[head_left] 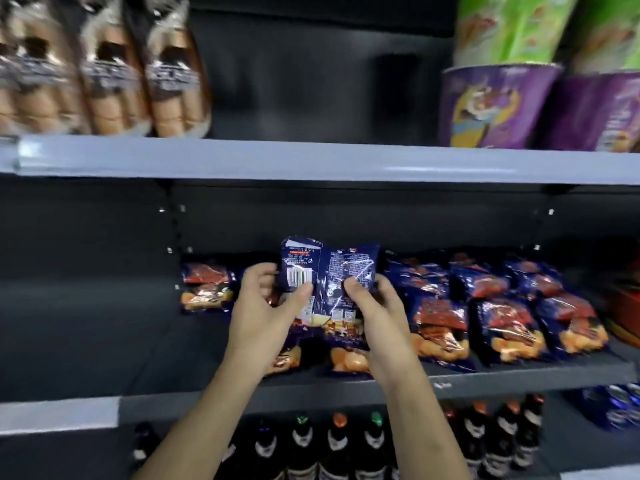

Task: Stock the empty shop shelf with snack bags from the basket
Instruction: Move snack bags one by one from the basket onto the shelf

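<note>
- both hands, left hand (263, 303) and right hand (375, 306), pinch one blue snack bag (329, 271), back side facing, above the middle shelf (485, 379).
- more bags (505, 323) lie along its right part.

Dark shelf (519, 374): blue snack bags (504, 327) in rows at its right. Left hand (265, 315) and right hand (375, 313) pinch one bag (329, 271) (barcode side out) above its middle.
</note>
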The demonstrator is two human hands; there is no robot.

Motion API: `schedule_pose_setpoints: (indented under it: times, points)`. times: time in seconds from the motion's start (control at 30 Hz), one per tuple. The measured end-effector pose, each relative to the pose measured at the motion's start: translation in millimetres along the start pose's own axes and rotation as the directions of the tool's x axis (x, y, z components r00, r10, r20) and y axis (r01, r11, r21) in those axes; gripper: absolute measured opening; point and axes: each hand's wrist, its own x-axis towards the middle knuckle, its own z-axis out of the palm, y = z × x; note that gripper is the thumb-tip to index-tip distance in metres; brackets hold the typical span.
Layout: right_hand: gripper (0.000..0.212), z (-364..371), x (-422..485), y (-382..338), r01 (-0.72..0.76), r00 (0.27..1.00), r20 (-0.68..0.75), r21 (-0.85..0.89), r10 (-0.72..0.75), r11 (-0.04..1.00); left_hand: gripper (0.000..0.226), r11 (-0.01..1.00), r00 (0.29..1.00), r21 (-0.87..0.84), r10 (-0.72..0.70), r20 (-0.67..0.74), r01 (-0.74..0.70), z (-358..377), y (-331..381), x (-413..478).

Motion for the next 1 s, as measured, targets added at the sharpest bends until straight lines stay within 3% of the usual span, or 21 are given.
schedule_pose_setpoints:
  times: [0.07,0.13,0.23,0.33,0.5,0.63,0.7,0.77,0.8,0.83,0.9,1.0]
  points:
    - [0.021,24.3,4.2,6.9,0.125,0.991,-0.025,-0.128,-0.129,0.984,0.033,0.980,0.987,0.157,0.138,-0.080,-0.124,-17.7,-0.5,2.8]
    - [0.023,45.7,3.9,10.3,0.197,0.979,-0.005,-0.212,-0.202,0.957,0.022,0.974,0.984,0.153,0.174,-0.023,-0.169,-28.4,1.4,5.5]
    - [0.035,67.5,0.4,14.7,0.206,0.977,0.088,-0.203,-0.192,0.957,0.029,0.991,0.990,0.099,0.079,0.119,-0.091,-41.0,1.8,12.3]
    - [0.050,76.7,3.1,14.8,0.210,0.974,0.132,-0.202,-0.186,0.957,0.035,0.998,0.991,-0.033,-0.047,0.126,0.051,-58.4,-2.8,24.9]
    - [0.014,85.7,20.0,22.2,0.247,0.968,0.001,-0.211,-0.253,0.946,0.041,0.937,0.976,-0.284,-0.168,0.141,0.202,-82.8,-10.8,43.9]
    - [0.019,90.9,27.2,35.0,0.074,0.997,0.047,-0.114,-0.069,0.991,0.055,0.910,0.966,-0.348,-0.162,0.201,0.225,-87.6,-13.9,50.8]
    - [0.013,90.0,26.9,36.2,0.075,0.995,0.075,-0.130,-0.066,0.989,0.056,0.894,0.964,-0.371,-0.194,0.184,0.251,-89.5,-12.9,55.2]
    - [0.014,85.1,30.7,34.6,0.114,0.992,0.070,-0.225,-0.100,0.968,0.077,0.886,0.963,-0.380,-0.223,0.150,0.264,-97.3,-12.8,63.3]
    - [0.014,82.8,33.6,32.4,0.134,0.990,0.078,-0.296,-0.116,0.946,0.088,0.903,0.967,-0.350,-0.207,0.150,0.248,-104.2,-14.2,69.3]
    - [0.017,81.1,35.6,28.6,0.156,0.987,0.101,-0.370,-0.127,0.916,0.085,0.927,0.969,-0.301,-0.179,0.173,0.225,-111.3,-13.9,74.6]
    - [0.027,80.2,39.3,21.5,0.180,0.982,0.146,-0.503,-0.122,0.845,0.060,0.983,0.944,-0.117,-0.102,0.313,0.145,-122.1,-8.8,79.3]
    - [0.027,85.5,40.5,16.6,0.271,0.962,0.181,-0.578,-0.202,0.770,0.036,0.986,0.833,0.153,-0.144,0.534,0.073,-123.5,-1.7,79.1]
